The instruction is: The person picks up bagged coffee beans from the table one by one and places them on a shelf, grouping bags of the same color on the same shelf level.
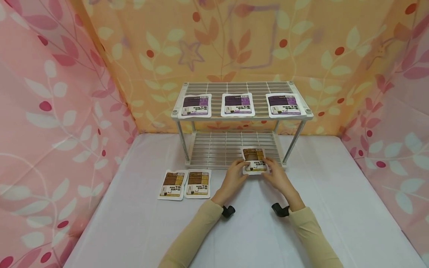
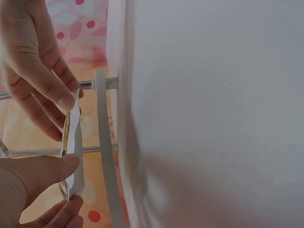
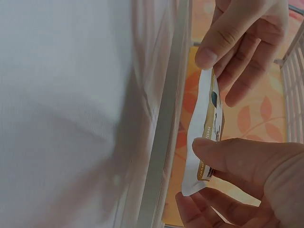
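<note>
My left hand and right hand hold a white pouch with a brown and gold label by its two sides, at the front edge of the rack's lower shelf. In the left wrist view, the left thumb lies on one face of the pouch, with fingers behind it. The right wrist view shows the right thumb and fingers pinching the pouch near one end, the left hand at the other. Two similar brown-labelled pouches lie side by side on the table, left of my left hand.
A two-tier white wire rack stands at the back of the white-covered table. Three purple-labelled pouches lie in a row on its top shelf. Patterned cloth hangs behind and at both sides.
</note>
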A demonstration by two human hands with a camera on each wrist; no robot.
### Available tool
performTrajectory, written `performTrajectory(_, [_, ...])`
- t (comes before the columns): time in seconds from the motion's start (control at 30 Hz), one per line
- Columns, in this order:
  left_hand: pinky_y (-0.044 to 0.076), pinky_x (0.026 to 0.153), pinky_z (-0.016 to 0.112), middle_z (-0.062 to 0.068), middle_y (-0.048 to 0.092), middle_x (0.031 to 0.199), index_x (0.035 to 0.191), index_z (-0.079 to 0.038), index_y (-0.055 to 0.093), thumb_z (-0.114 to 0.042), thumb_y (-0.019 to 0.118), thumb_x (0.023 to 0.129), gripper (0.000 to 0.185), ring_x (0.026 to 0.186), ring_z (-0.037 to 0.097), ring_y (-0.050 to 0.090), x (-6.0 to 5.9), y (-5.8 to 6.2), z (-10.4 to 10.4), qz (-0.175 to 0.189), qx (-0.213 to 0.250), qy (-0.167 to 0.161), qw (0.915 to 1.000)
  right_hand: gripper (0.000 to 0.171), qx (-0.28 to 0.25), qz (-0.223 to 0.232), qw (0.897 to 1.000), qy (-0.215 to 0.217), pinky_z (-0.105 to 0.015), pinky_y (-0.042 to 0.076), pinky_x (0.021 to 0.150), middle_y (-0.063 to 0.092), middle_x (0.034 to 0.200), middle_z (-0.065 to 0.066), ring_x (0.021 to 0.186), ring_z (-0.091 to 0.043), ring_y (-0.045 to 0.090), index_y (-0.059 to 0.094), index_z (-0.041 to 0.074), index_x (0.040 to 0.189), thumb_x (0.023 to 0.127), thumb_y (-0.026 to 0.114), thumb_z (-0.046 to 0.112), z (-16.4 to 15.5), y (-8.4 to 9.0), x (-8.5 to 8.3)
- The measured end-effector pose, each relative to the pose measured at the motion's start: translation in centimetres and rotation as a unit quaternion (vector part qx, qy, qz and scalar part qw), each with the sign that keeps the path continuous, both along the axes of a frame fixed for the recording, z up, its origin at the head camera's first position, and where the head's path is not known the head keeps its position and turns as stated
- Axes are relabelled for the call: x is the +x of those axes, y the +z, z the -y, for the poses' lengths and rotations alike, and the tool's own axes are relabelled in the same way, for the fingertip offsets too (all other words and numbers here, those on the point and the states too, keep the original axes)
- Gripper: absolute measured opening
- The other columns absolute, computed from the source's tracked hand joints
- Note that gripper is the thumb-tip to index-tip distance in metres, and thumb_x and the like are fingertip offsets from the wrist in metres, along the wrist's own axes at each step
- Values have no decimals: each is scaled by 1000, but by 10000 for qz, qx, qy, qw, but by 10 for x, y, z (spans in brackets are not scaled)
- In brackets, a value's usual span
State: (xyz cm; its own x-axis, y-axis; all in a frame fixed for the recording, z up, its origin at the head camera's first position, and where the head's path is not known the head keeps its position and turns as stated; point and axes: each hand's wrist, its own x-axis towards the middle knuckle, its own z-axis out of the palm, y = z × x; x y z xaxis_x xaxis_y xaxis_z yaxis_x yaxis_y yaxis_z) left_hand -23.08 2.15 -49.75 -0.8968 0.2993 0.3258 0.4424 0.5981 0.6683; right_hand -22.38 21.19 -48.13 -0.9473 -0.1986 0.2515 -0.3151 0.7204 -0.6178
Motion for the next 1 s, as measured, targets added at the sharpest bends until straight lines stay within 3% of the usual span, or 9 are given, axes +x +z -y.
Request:
performTrajectory(0.1, [46,95,32,11,52,128,119,-9,62,-7,73,79,42,117,26,52,-5,-1,-6,-80,-39,10,10000,56,168,-157,9997,-79,-52,49,79,42,128,-36,100,-47,53,45,-14,128,77,67,-3,-3,0,-4])
performTrajectory(0.33, [45,96,31,12,51,131,121,-8,61,-9,71,80,42,120,25,50,-15,-3,-18,-141,-277,27,9995,55,537,-441,9973,-239,-59,37,95,43,126,-38,114,-53,43,47,-16,125,75,68,-5,-9,-1,-12])
performTrajectory(0.7, [47,93,30,9,51,131,125,-13,59,-13,69,83,43,116,22,53,-29,-5,-34,-79,-621,14,9980,50,870,-705,9925,-495,-58,40,92,46,120,-39,108,-53,47,49,-16,122,77,66,-4,-14,-5,-21])
performTrajectory(1.0, [47,93,33,10,48,134,126,-14,57,-13,65,86,41,120,23,51,-38,-6,-44,200,-719,-158,9971,54,1155,-175,9915,-575,-61,38,93,38,125,-43,112,-58,41,40,-18,128,86,62,8,-15,-10,-26])
